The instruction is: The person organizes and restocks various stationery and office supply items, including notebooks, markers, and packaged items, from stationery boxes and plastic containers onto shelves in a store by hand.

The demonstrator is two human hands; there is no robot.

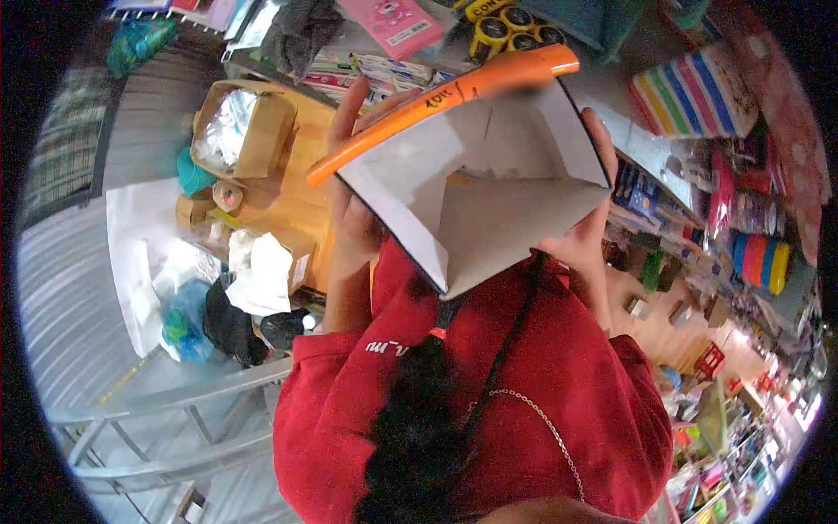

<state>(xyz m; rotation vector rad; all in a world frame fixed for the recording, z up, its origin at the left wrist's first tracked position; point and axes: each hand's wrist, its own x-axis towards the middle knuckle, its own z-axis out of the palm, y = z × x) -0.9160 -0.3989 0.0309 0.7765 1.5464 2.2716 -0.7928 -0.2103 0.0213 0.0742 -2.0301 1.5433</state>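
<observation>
Both my hands hold up an open box (515, 218) in front of my chest, its hollow side facing the camera. Inside it is white and grey, and an orange strip with dark handwriting (419, 109) runs along its upper edge. On the left side, my left hand (353, 210) presses against the box, with fingers partly behind it. My right hand (585, 231) grips the lower right corner, its thumb at the grey panel and its fingers up along the side. What lies behind the box is hidden.
A cardboard box with clear plastic (229, 131) sits on a wooden surface (301, 166) at the left. White paper (259, 275) and bags lie below it. A metal ladder (175, 419) stands lower left. Shelves of goods (742, 253) line the right. Yellow-black rolls (515, 31) are beyond the box.
</observation>
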